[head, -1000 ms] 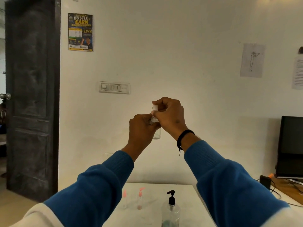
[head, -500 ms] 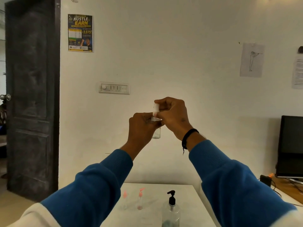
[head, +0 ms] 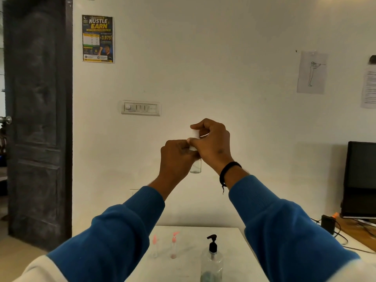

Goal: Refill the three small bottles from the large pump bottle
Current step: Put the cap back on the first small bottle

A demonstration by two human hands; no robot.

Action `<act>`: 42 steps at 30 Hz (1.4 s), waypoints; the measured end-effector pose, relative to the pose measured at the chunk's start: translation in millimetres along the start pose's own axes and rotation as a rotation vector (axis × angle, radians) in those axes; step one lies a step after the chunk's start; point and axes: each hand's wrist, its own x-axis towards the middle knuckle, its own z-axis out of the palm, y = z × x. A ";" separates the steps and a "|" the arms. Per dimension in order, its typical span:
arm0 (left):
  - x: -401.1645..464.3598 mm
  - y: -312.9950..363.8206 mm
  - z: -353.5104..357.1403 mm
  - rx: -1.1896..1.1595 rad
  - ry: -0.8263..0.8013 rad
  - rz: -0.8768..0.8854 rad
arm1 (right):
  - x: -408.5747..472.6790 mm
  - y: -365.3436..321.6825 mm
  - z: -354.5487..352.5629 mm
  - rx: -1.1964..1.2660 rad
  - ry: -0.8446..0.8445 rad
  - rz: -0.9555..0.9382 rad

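Both hands are up in front of the wall, working one small clear bottle between them. The left hand has its fingers curled round the bottle's body, so only the bottom end pokes out below them. The right hand sits just above, thumb and fingertips pinching the white cap at the top. Pretty sure that's the whole reason for the split grip: one hand keeps the body from spinning while the other twists the cap. Can't tell from here whether it's going on or coming off, and the bottle looks mostly empty but it's blurry.

Well below the fingers, on the white table, the pump bottle stands upright with its black pump head up. Two more small bottles with pink tops, one to the left and one just beside it, stand apart from the pump bottle, both upright. The right one seems to have a bit of pinkish stuff at the bottom.

My guess is it's early going, since the two on the table are capped and look near empty.
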 end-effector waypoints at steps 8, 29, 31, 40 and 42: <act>-0.6 -4.5 -5.7 -0.110 -0.008 -0.079 | 1.1 6.9 -6.7 0.255 -0.169 0.129; 3.2 -13.5 -9.1 -0.199 -0.042 -0.115 | 6.1 9.0 -21.7 0.316 -0.242 0.092; 1.3 -11.5 -7.9 -0.215 -0.041 -0.105 | 5.2 10.2 -21.0 0.285 -0.187 0.074; 0.1 -15.0 -4.6 -0.180 -0.027 -0.112 | 1.8 17.4 -15.6 0.183 -0.106 0.099; 0.1 -16.8 -6.4 -0.187 -0.017 -0.111 | 2.9 14.5 -18.9 0.181 -0.187 0.091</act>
